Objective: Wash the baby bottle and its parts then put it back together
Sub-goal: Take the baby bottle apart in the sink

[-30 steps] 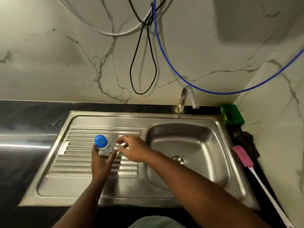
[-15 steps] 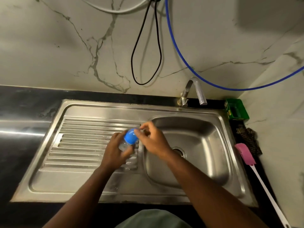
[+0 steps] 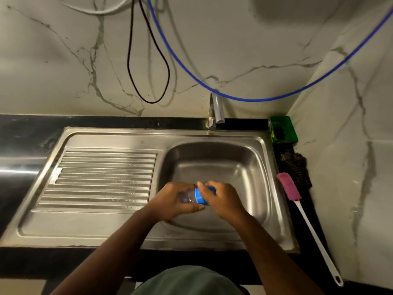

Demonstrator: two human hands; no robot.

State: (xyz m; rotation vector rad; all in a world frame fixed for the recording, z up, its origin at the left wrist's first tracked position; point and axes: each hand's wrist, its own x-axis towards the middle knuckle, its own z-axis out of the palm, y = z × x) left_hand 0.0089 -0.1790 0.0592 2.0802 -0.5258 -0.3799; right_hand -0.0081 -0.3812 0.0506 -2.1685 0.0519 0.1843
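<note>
Hands meet over the near left part of the sink basin. Left hand grasps the clear baby bottle, which lies sideways with its top to the right. Right hand curls round the blue cap. A pink-headed bottle brush lies on the counter right of the sink, near a green box.

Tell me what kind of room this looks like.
Most likely a home kitchen: a steel sink with a ribbed drainboard set in a dark counter, a tap behind it, marble-look walls.
</note>
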